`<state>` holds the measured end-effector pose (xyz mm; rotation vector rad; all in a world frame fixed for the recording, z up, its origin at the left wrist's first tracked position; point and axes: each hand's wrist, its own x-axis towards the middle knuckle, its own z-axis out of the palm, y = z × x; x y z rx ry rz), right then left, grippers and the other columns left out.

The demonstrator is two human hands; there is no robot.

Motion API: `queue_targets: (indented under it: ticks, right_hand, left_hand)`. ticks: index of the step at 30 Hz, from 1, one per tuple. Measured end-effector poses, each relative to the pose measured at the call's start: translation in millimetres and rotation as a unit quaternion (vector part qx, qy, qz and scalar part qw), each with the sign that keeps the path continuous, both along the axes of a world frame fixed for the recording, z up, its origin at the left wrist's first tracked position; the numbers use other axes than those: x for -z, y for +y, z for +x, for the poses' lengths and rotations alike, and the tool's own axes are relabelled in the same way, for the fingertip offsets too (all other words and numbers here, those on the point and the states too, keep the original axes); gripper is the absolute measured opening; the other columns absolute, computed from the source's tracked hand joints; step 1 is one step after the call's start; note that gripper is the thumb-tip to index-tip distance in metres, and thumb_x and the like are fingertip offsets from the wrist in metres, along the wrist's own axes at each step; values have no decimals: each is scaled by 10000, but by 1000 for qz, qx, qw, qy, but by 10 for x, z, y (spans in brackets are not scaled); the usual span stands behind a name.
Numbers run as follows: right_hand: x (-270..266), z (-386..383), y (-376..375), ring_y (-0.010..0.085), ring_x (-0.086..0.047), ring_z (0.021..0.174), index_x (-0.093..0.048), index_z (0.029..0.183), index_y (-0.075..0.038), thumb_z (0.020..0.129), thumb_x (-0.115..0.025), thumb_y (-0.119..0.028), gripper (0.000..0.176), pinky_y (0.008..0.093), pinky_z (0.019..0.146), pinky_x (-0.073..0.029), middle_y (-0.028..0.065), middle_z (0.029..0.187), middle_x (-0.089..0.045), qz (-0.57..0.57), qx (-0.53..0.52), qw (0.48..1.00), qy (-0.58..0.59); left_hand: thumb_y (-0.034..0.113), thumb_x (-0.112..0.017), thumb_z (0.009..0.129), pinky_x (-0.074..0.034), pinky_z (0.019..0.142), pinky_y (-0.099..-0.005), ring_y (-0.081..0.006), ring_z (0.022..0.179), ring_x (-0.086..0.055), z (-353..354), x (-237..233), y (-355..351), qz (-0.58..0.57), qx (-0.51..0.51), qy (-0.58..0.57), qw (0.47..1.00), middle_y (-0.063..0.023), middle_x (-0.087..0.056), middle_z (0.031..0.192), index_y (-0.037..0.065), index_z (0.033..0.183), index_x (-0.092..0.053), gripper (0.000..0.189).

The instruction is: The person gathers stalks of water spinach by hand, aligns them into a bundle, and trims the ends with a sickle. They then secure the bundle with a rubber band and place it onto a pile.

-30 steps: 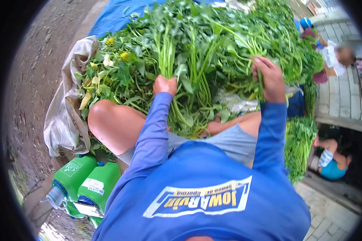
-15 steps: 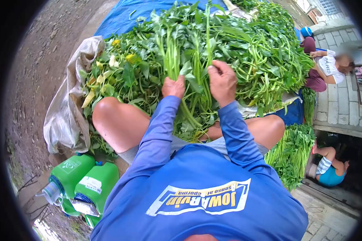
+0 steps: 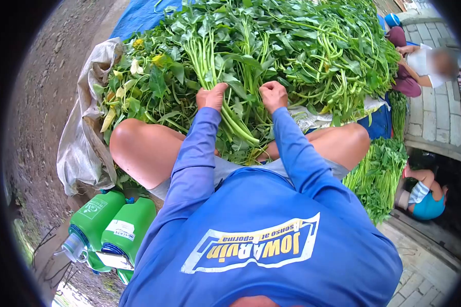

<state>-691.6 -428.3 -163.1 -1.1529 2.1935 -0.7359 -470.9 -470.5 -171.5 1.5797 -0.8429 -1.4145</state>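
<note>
My left hand (image 3: 211, 97) is wrapped round a bunch of long green leafy stems (image 3: 202, 57) that look like water spinach. Their leafy ends point away from me, and the cut ends stick out below my fist towards my lap. To the right, my right hand (image 3: 274, 96) is closed in a pinch at the near edge of the heap of greens (image 3: 302, 56). Leafy stems stand just left of its fingertips, but I cannot make out what lies between them. Both hands are above my crossed legs.
Green jugs (image 3: 130, 225) stand at my left near a crumpled whitish sack (image 3: 87, 128). A blue tarp (image 3: 141, 18) lies under the heap's far left. Bundled greens (image 3: 376, 179) lie at my right. Two other people (image 3: 420, 64) are on the right, one sitting by the heap.
My left hand and its bunch have shifted slightly left, the bunch tilting left. My right hand has moved a little nearer to me, and the upright stem beside it no longer stands out. The view has shifted.
</note>
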Motion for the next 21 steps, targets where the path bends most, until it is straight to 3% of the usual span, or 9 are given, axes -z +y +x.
queue_targets:
  ticks: [5,8,9,12,13,16,17,18,21]
  right_hand:
    - [196,124,-152,376,-695,1106,-744,1105,-50,806,-790,-458,508,442,989,-535,212,1183,-731,66,-16,997,22]
    - [-117,311,-125,390,-689,1101,-733,1157,-58,804,-795,-474,549,450,978,-537,212,1201,-719,31,46,998,30]
    - [-147,311,-114,403,-682,1105,-722,1190,-46,820,-786,-458,558,456,989,-533,223,1209,-706,29,22,999,14]
    - [281,219,-173,360,-716,926,-730,1161,1,824,-801,-443,562,423,901,-561,193,1012,-732,-36,-66,996,49]
    - [334,200,-248,317,-720,902,-726,1179,13,852,-802,-360,501,405,894,-573,177,1015,-740,-45,-73,994,69]
    - [-18,-26,-369,280,-724,1021,-733,1168,0,890,-785,-240,371,382,932,-576,181,1145,-745,-71,-15,990,-117]
    - [-73,-150,-422,206,-718,941,-734,1162,-5,906,-773,-132,288,331,870,-588,131,1069,-761,-108,-17,975,-194]
    - [-441,-178,-388,173,-702,886,-731,1139,-1,914,-779,-122,260,291,825,-583,94,996,-753,-110,12,945,-308]
    - [-1072,-447,-323,110,-674,821,-711,1113,-10,939,-768,-111,209,238,738,-555,37,942,-726,-154,0,913,-379]
  left_hand:
    - [233,-873,771,-536,767,-353,-191,766,-653,-5,-275,-79,-68,-69,-54,994,-115,-743,887,-73,1020,-696,432]
    - [223,-871,778,-535,768,-353,-191,774,-650,30,-215,-104,-100,-88,-37,990,-114,-741,899,-70,1019,-694,418]
    - [225,-869,784,-532,786,-349,-192,788,-651,39,-362,-78,-87,-69,-45,993,-114,-739,914,-72,1028,-690,424]
    - [217,-865,792,-528,791,-345,-178,797,-651,17,-116,-138,-81,-72,-29,994,-105,-740,924,-67,1020,-695,403]
    - [207,-861,798,-530,791,-342,-178,799,-652,-8,-212,-87,-91,-71,10,993,-95,-741,932,-66,1028,-705,390]
    - [185,-854,812,-533,790,-339,-173,802,-656,-5,-401,-53,-78,-59,-22,995,-87,-746,948,-60,1040,-721,360]
    - [184,-870,816,-537,799,-332,-165,825,-669,4,-380,-55,-85,-48,28,995,-85,-753,964,-53,1051,-733,361]
    - [189,-876,816,-538,803,-330,-163,833,-673,4,-393,-60,-75,-41,34,996,-86,-756,972,-54,1055,-733,370]
    - [215,-898,819,-542,816,-321,-156,851,-685,-46,-500,-89,-56,-20,64,996,-86,-762,996,-65,1070,-730,412]
